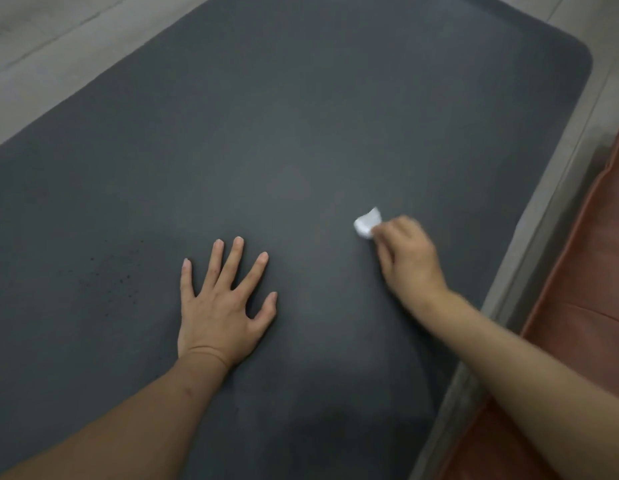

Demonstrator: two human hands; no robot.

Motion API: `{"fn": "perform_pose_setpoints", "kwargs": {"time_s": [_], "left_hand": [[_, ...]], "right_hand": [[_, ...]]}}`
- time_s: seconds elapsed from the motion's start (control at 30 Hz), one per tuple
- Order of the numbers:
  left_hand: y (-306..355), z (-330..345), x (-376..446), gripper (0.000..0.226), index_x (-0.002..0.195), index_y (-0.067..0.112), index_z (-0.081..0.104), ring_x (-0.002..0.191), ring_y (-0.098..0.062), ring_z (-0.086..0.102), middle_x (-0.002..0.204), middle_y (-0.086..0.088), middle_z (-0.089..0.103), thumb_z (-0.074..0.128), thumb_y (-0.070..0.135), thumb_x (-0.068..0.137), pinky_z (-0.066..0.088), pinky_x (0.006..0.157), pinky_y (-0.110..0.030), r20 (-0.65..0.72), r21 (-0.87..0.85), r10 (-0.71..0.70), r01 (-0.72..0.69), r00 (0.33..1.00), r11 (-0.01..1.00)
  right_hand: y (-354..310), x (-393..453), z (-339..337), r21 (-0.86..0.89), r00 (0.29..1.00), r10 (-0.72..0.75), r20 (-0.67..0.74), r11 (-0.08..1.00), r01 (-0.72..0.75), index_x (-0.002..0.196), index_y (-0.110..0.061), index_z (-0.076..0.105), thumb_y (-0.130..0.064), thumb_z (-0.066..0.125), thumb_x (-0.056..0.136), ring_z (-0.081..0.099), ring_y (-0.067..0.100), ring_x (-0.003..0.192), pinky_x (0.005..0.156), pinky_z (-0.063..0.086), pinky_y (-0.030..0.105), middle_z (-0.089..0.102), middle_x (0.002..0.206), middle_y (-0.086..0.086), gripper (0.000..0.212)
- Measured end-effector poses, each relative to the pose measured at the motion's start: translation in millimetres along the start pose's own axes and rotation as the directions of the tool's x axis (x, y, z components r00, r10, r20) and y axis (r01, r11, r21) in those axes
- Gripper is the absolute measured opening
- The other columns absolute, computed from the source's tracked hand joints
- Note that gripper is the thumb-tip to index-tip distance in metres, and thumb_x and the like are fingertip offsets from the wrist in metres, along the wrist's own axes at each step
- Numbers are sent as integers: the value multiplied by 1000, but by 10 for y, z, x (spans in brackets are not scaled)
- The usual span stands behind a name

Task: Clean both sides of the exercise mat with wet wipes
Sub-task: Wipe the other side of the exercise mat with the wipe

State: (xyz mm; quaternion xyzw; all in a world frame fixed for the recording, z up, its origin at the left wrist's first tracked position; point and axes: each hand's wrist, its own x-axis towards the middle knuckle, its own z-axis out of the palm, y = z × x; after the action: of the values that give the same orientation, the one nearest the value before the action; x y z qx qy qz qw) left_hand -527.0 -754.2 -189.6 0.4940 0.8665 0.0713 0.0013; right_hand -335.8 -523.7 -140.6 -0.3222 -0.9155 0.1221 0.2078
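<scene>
A dark grey exercise mat [301, 116] lies flat on the floor and fills most of the view. My left hand [221, 306] rests palm down on it with fingers spread and straight. To its right, my right hand [408, 258] grips a crumpled white wet wipe [367, 224] against the mat; the wipe sticks out past the fingertips. The right hand looks blurred. Small dark specks [110, 275] dot the mat left of my left hand.
Pale tiled floor [41, 46] borders the mat at the top left and along its right edge. A reddish-brown cushioned piece of furniture [585, 289] stands close beside the mat's right edge.
</scene>
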Motion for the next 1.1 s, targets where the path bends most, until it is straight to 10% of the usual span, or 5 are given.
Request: {"fn": "perform_pose_setpoints", "kwargs": {"time_s": [0.17,0.4,0.67,0.9,1.1], "left_hand": [[-16,-7,-2,67,157,41,40,159,-23,17,171,3,22,36,63,94,12,124,-64,16,12,-5,4,1000,1000],[-10,-5,-1,66,156,41,41,159,-24,16,171,2,23,34,64,95,10,124,-64,18,10,-5,5,1000,1000],[-2,-42,-19,61,155,42,43,160,-22,14,171,5,23,32,62,98,9,124,-64,44,-21,95,-94,995,995],[-14,-97,24,65,161,52,2,158,-16,-19,173,12,-11,4,71,100,-6,124,-62,257,46,56,-70,965,996],[234,-303,-248,60,158,53,-15,151,-24,-38,166,7,-36,3,64,102,-15,117,-72,445,2,-46,50,894,999]], "right_hand": [[-529,-743,-39,181,842,-466,272,884,431,108,-7,69,-7,54,100,53,30,77,70,50,39,60,93,10,16],[363,304,-32,-69,985,160,-71,984,-165,84,-2,64,-5,59,92,54,33,78,70,51,47,54,87,14,10],[-302,-791,-209,73,864,-417,283,907,414,93,-5,68,-8,53,101,50,30,75,70,44,38,57,88,12,17],[271,-84,-164,-65,986,162,-35,984,-164,82,-2,63,-4,55,93,52,35,74,64,49,48,52,82,15,14],[-597,-1287,-333,190,826,-439,353,898,396,103,-10,65,-8,57,99,49,26,78,66,46,37,52,89,8,10]]}}
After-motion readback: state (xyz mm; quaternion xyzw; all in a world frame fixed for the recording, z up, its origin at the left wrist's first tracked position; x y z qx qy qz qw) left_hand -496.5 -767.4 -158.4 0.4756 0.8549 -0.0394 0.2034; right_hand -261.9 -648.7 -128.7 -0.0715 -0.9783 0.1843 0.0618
